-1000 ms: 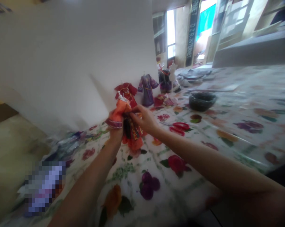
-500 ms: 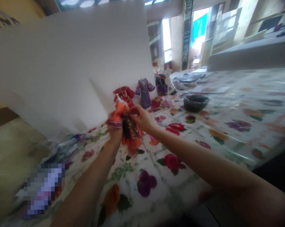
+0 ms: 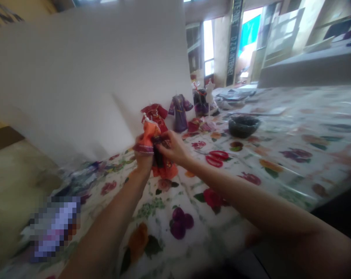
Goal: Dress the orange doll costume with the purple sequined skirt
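Note:
A small orange dress [image 3: 150, 132] with a purple, beaded hem and a dark patterned front piece is on a little white form. My left hand [image 3: 143, 159] is closed around it from behind and below, its fingers mostly hidden by the cloth. At the dress's waist, my right hand [image 3: 173, 146] pinches the dark patterned piece between thumb and fingers. Just behind stands a small red dress [image 3: 158, 114], and to its right a small purple dress [image 3: 179, 112].
Red-handled scissors [image 3: 216, 158] and a dark bowl [image 3: 243, 126] lie to the right on the flowered tablecloth [image 3: 163, 209]. A white mannequin [image 3: 210, 93] stands behind. A large white panel [image 3: 85, 77] rises at the back left; crumpled material [image 3: 85, 176] lies at left.
My right hand has drawn the dark patterned piece up a little at the waist, and its fingers are more bent. The view has shifted slightly.

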The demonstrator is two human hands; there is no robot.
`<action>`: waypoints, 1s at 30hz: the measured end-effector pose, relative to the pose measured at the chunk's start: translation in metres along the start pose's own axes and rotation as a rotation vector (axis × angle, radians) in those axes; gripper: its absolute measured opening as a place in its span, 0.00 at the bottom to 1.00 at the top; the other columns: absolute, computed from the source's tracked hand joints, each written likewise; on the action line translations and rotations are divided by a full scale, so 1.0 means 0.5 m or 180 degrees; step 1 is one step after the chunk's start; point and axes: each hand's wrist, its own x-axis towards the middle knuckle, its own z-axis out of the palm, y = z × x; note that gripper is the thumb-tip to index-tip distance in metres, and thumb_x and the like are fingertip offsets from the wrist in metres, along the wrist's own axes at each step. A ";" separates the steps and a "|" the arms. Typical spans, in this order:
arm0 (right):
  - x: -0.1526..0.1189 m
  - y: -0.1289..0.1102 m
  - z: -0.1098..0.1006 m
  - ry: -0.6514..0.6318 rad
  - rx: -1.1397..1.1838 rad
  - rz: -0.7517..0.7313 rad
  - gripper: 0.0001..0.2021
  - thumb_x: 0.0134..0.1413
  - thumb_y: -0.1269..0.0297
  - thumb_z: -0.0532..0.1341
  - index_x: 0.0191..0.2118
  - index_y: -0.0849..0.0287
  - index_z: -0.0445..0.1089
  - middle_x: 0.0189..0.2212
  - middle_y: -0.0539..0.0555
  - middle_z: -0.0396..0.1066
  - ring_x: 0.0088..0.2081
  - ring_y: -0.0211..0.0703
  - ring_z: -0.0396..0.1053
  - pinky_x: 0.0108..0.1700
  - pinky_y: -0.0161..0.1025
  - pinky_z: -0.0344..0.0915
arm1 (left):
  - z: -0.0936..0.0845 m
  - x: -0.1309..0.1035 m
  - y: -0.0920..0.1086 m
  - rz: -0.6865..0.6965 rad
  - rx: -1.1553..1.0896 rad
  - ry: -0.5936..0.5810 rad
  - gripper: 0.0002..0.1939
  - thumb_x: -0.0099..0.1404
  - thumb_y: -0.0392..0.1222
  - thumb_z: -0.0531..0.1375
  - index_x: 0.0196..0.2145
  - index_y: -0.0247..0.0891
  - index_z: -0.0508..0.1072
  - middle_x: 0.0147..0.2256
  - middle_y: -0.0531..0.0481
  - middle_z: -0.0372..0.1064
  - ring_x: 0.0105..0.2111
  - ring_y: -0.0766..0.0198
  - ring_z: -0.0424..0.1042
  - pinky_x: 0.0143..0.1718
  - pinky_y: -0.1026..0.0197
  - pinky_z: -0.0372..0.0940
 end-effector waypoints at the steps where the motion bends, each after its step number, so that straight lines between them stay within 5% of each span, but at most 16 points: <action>1: -0.001 0.001 0.003 -0.0014 0.0024 0.0033 0.13 0.49 0.61 0.65 0.40 0.57 0.64 0.39 0.55 0.70 0.42 0.47 0.68 0.46 0.45 0.65 | 0.000 -0.001 0.000 -0.0006 0.0006 0.0000 0.16 0.60 0.44 0.63 0.46 0.41 0.70 0.43 0.50 0.73 0.43 0.61 0.73 0.48 0.58 0.66; 14: -0.009 0.018 0.025 0.0295 0.0452 0.0241 0.13 0.49 0.64 0.63 0.40 0.55 0.60 0.38 0.54 0.68 0.41 0.47 0.67 0.44 0.45 0.66 | -0.005 -0.018 0.064 0.0113 0.0180 -0.0307 0.19 0.57 0.42 0.66 0.46 0.41 0.70 0.41 0.49 0.73 0.42 0.59 0.73 0.49 0.57 0.65; 22: -0.005 0.027 0.030 0.0283 0.0788 0.0338 0.15 0.47 0.61 0.64 0.39 0.55 0.60 0.37 0.53 0.69 0.41 0.46 0.68 0.44 0.44 0.66 | -0.012 -0.011 0.054 0.0167 0.0044 -0.0424 0.19 0.55 0.39 0.65 0.45 0.41 0.70 0.41 0.49 0.73 0.42 0.57 0.72 0.49 0.55 0.65; 30: -0.010 0.022 0.012 0.0305 0.0807 0.0322 0.12 0.47 0.62 0.62 0.38 0.56 0.62 0.34 0.52 0.70 0.36 0.46 0.68 0.40 0.43 0.65 | -0.028 -0.007 0.065 -0.0063 0.0017 -0.0647 0.11 0.66 0.40 0.51 0.43 0.41 0.72 0.36 0.50 0.73 0.37 0.60 0.73 0.39 0.59 0.69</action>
